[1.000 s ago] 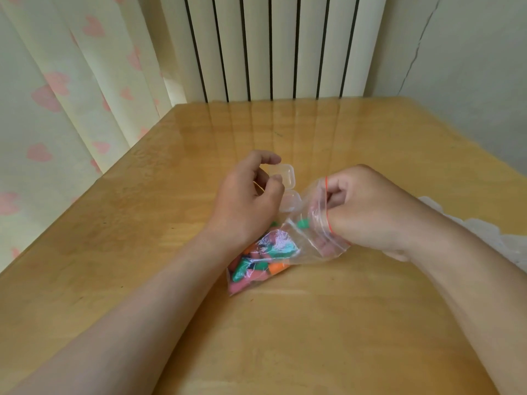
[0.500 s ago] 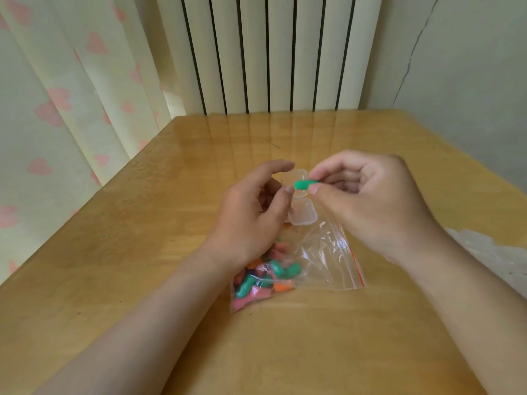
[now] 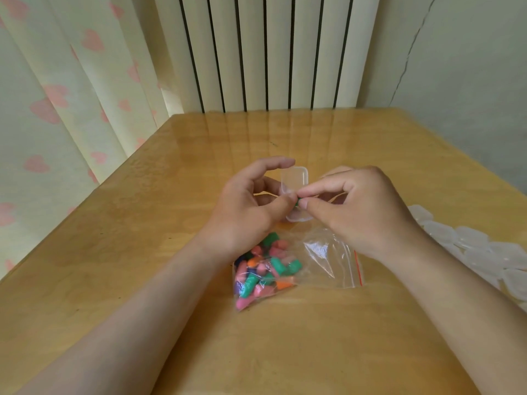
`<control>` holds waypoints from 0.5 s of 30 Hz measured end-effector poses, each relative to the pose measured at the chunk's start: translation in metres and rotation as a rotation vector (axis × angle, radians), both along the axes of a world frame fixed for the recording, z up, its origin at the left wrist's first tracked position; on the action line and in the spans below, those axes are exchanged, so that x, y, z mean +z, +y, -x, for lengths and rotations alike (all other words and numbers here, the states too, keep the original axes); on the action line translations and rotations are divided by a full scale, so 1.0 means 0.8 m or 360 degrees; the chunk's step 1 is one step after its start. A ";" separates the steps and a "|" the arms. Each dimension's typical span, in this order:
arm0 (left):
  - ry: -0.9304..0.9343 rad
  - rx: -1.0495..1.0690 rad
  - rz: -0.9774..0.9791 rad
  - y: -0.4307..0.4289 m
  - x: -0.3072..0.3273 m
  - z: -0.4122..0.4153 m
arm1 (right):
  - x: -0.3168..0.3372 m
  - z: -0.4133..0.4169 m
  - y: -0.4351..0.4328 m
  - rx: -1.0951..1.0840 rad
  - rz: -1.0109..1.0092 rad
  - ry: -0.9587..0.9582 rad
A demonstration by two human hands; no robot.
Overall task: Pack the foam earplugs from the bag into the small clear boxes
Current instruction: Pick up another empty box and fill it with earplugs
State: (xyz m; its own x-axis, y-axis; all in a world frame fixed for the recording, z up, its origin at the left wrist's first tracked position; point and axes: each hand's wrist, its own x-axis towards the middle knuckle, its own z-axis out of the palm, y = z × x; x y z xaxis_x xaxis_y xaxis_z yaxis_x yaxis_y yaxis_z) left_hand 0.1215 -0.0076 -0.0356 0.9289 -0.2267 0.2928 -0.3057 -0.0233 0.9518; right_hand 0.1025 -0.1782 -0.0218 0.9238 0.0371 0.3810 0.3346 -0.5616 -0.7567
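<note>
Earplug (image 3: 298, 201) — green (a sliver) — between right fingers (image 3: 313, 191), over clear box (image 3: 295, 178)

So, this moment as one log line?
right hand pinches green foam earplug | left hand holds small clear open box | clear bag on wooden table

Right hand (image 3: 362, 212) pinches a green earplug (image 3: 299, 201) at the open clear box (image 3: 295, 178) the left hand (image 3: 245, 206) holds.

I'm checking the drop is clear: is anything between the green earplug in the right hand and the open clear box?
Nothing visible blocks it. The right hand pinches the green earplug just over the small clear box, whose lid is hinged back. The left hand holds the box from its left side, thumb beside the plug.
</note>
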 end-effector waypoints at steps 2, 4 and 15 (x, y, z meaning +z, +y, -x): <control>0.0031 0.0046 -0.0049 0.000 0.000 -0.001 | 0.007 0.001 -0.003 -0.0112 0.0045 -0.0020; 0.0058 0.0100 -0.0113 0.000 -0.001 -0.003 | 0.016 0.003 -0.011 -0.0346 0.0181 0.0040; 0.0165 0.0173 -0.0300 -0.003 -0.003 -0.004 | 0.024 0.006 -0.019 -0.0068 0.0021 0.0714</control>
State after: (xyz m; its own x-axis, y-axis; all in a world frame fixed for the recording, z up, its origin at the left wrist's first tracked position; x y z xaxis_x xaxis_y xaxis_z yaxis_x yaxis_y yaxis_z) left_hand 0.1244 -0.0098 -0.0378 0.9737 -0.1655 0.1564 -0.1924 -0.2308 0.9538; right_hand 0.0976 -0.1933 -0.0029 0.9983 -0.0027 -0.0577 -0.0486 -0.5786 -0.8142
